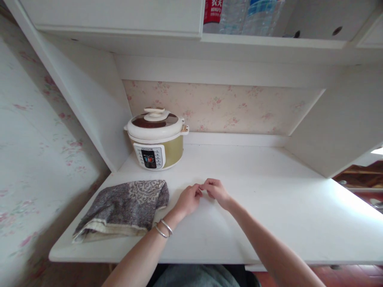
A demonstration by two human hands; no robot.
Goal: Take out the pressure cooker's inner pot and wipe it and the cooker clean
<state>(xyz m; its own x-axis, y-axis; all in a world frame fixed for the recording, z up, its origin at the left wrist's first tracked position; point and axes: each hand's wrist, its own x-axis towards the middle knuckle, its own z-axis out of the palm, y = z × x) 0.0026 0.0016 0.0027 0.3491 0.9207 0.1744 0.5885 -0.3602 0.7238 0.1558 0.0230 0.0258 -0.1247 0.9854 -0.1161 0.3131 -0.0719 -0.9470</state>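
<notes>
Before you, a white surface (269, 191) stretches beneath a white overhead cabinet (119, 16) with an open compartment (317, 26). Floral wallpaper (215, 105) lines the back; a flowered wall (24, 179) rises on your left. Light (363, 205) glares on the surface's right end, and reddish floor (353, 277) shows below.

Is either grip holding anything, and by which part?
No held object is visible: left grip and right grip meet at the fingertips; something tiny could be hidden.

I count two bare hands (190, 199), two silver bangles (167, 227). At left, one round olive-and-white cooker (155, 138), one grey patterned cloth (128, 207).
</notes>
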